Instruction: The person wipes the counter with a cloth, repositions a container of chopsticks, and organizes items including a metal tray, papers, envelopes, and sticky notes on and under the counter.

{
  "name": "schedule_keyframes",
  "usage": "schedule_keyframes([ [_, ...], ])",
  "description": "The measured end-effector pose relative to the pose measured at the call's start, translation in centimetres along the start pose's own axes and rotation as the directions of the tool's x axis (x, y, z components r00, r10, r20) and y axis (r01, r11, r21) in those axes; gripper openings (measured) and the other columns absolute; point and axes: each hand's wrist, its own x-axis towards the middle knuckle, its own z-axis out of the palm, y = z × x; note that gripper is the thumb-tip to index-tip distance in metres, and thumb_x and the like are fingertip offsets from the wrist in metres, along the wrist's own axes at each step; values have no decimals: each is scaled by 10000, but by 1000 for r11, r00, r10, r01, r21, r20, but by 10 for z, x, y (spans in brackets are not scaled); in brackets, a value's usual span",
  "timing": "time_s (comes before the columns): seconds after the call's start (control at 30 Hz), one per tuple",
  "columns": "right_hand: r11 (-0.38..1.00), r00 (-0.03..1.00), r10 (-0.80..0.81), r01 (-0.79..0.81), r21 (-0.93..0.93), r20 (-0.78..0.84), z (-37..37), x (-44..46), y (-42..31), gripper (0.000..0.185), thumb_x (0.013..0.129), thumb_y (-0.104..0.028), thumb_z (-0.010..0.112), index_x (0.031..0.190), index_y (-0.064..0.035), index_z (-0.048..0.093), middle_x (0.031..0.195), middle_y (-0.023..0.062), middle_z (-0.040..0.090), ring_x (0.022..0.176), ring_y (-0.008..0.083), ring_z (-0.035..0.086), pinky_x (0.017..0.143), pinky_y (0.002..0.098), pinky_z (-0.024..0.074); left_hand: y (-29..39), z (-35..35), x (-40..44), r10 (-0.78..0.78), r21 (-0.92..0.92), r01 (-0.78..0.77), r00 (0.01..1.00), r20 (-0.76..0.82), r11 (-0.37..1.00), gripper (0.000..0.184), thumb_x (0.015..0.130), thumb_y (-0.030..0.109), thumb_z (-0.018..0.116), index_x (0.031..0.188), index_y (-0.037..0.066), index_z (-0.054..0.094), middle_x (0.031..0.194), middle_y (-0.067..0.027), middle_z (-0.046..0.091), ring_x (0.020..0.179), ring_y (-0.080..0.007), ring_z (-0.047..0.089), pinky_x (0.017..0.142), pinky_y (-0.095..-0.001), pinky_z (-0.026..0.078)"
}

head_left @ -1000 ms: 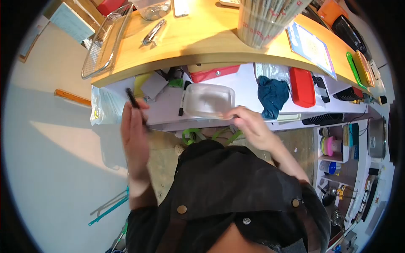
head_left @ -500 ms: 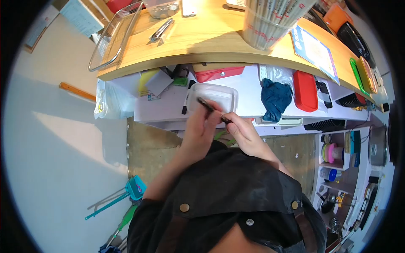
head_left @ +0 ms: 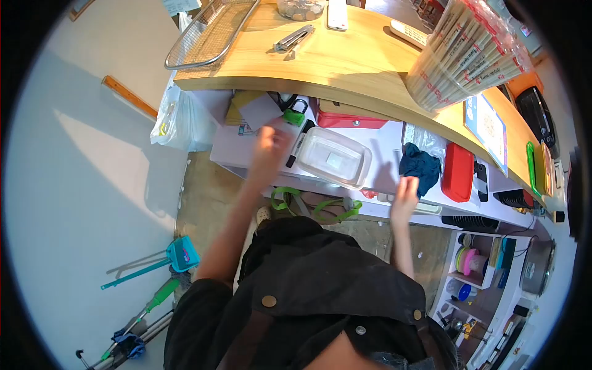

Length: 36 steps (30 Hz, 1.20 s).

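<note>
My left hand is raised over the left part of the shelf, near a black-and-white marker and a padlock with a green body. Motion smears its fingers, so whatever it holds is unclear. My right hand has its fingers curled together in front of a dark blue cloth. Whether it touches the cloth, or has something small between the fingers, cannot be made out. Between the hands sits a clear plastic container on the shelf.
A wooden counter overhangs the shelf, bearing a wire basket, a stapler and a tub of wrapped straws. A red box and a red-lidded container stand on the shelf. Green straps hang below.
My hands were together over the container with a dark slender object between them. They have parted, left hand to the left, right hand to the right. That object no longer shows. The view has shifted.
</note>
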Motion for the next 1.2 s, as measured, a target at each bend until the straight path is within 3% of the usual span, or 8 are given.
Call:
schedule_keyframes([
  [0.1,946,995,67,-85,-312,-68,-4,31,48,206,947,-224,471,982,-23,491,818,262,622,782,446,601,658,507,435,-49,-46,64,199,510,-44,947,-253,859,567,762,149,690,1258,10,453,1120,-207,538,1097,-321,525,922,-427,419],
  [0.3,732,984,-122,2,-682,-128,19,45,3,295,824,-223,599,1072,-71,548,987,187,567,919,397,530,739,498,425,-66,-85,146,-45,871,-174,975,219,460,790,719,346,724,1324,-36,391,1336,-283,413,1202,-404,438,1031,-436,344],
  [0.53,894,885,-406,436,-102,227,100,10,-133,319,752,-72,568,1066,-23,545,1020,214,517,980,387,483,868,475,390,-74,-94,134,230,682,-195,972,41,705,799,703,351,748,1303,-30,383,1277,-255,467,1184,-392,463,1011,-410,371],
  [0.63,816,721,-578,513,266,383,155,5,-184,269,820,-48,513,1084,-18,552,989,211,537,960,387,525,860,446,427,-67,-108,116,-101,733,-39,984,145,679,640,766,284,708,1265,13,413,1201,-168,538,1030,-311,570,851,-395,484],
  [0.67,797,700,-578,375,473,420,188,11,-213,284,840,-53,494,1117,-11,540,992,218,546,978,383,528,862,438,431,-58,-121,92,-242,354,177,959,148,918,555,793,252,680,1232,12,439,1138,-161,551,965,-268,572,791,-398,498],
  [0.7,765,660,-630,436,475,409,217,23,-215,297,853,-50,461,1139,-8,533,1021,230,552,990,382,533,869,424,436,-50,-133,56,-371,-101,398,904,212,912,471,821,220,653,1199,11,466,1076,-154,563,900,-226,574,731,-401,511],
  [0.93,719,534,-387,685,-116,752,324,77,-234,411,734,-152,606,1116,-3,580,1053,198,598,1002,351,567,867,418,456,-22,-208,-57,-404,-118,433,890,210,894,295,906,185,559,1161,53,491,967,-8,570,844,-96,525,672,-238,426],
  [1.2,647,472,-365,748,-145,802,332,95,-241,398,745,-142,609,1124,-26,581,1101,198,582,1044,360,545,889,426,439,-16,-240,-104,-334,-145,350,934,124,925,262,915,100,540,1164,28,497,969,-17,573,881,-91,513,778,-240,404],
])
